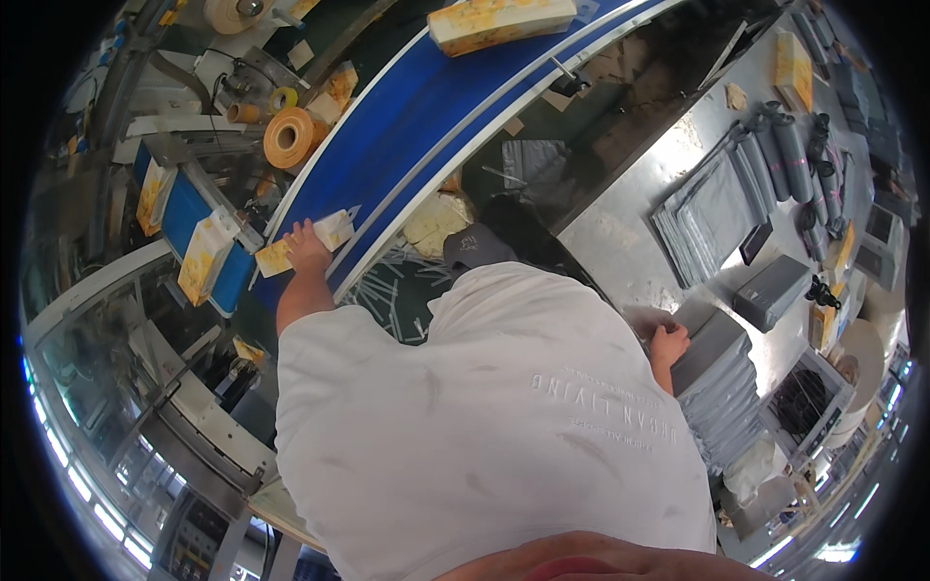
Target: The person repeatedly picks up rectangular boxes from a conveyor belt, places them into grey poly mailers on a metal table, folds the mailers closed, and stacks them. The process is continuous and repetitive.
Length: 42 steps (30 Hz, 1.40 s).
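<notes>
A yellow-and-white pack (338, 229) was grasped from above by the left hand (308, 248), with the fingers bent over its middle and both ends left showing; the pack was set on the near end of a wide blue conveyor belt (387, 136), close to a narrower blue belt (184, 215) at the left, by which a slanted pack (206, 259) and a farther pack (155, 194) were carried. The right hand (668, 345) was held well apart from it, at the edge of a metal table (625, 228), just beside a tall grey stack (719, 373); its fingers were partly bent, and whether anything was gripped by them cannot be told. On the same table a flat pile of grey bags (702, 223) was laid out, with grey rolls (772, 160) lined up beyond it; a grey block (772, 292) was placed nearer, past the tall stack, and an upright pack (793, 73) was stood toward the far end. Another lying pack (504, 25) was borne by the wide belt at its far end; beyond the belt's left edge a large brown tape roll (294, 137) and a smaller yellow tape roll (284, 99) were seen; between belt and table, pale strips (381, 290) were scattered over the dark floor, near a crumpled pale bag (436, 225).
</notes>
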Each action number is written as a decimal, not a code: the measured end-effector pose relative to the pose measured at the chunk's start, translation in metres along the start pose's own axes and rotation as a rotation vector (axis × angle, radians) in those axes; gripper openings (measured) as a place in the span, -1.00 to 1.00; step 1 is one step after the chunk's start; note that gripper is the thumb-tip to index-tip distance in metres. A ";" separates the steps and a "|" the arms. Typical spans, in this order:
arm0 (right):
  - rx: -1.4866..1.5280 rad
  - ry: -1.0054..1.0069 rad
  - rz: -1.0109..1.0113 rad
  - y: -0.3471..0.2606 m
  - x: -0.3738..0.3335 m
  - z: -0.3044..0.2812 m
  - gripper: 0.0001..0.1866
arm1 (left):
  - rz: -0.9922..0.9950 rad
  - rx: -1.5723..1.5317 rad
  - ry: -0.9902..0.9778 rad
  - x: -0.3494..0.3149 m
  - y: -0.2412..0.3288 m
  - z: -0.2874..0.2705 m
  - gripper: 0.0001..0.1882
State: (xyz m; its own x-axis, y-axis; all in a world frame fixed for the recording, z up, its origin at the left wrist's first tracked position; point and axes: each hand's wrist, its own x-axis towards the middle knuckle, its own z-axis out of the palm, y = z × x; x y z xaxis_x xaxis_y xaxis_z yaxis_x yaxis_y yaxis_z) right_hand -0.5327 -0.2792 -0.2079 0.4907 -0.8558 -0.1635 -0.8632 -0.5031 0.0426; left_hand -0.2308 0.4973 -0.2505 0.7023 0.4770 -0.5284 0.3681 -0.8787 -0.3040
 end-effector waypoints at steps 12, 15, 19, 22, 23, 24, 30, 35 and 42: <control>0.126 -0.101 -0.025 -0.006 0.000 -0.027 -0.46 | 0.748 -0.431 0.485 0.060 0.144 -0.127 -0.22; 0.412 -0.012 -0.010 -0.006 -0.007 -0.028 -0.50 | 0.936 -0.814 0.418 0.014 0.235 -0.238 -0.10; 0.797 0.050 -0.135 -0.055 -0.008 -0.059 -0.52 | 1.454 -0.852 0.317 -0.137 0.343 -0.339 -0.05; 1.139 0.001 -0.354 -0.091 0.001 -0.096 -0.46 | 1.625 -0.792 -0.087 -0.237 0.442 -0.315 -0.04; 1.247 0.009 -0.384 -0.103 0.005 -0.103 -0.42 | 1.681 -0.948 -0.400 -0.274 0.472 -0.288 -0.09; 1.352 0.026 -0.405 -0.113 0.007 -0.107 -0.39 | 1.697 -0.980 -0.477 -0.313 0.500 -0.255 -0.12; 1.136 -0.265 -0.083 -0.073 0.050 -0.103 -0.45 | 1.576 -0.518 0.183 -0.364 0.606 -0.069 -0.12; 0.906 -0.046 -0.280 -0.034 0.125 -0.074 -0.59 | 1.419 -0.934 -0.292 -0.353 0.663 -0.081 0.00; 0.302 -0.001 -0.569 -0.037 0.188 -0.084 -0.30 | 1.528 -0.901 -0.447 -0.385 0.664 -0.112 0.05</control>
State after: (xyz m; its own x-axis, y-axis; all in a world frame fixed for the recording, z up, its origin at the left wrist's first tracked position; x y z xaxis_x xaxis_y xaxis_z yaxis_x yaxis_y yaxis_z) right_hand -0.3988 -0.4320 -0.1574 0.8816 -0.4652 -0.0800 -0.4638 -0.8221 -0.3303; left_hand -0.1879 -0.2717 -0.1600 0.5583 -0.8242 -0.0946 -0.0814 -0.1679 0.9824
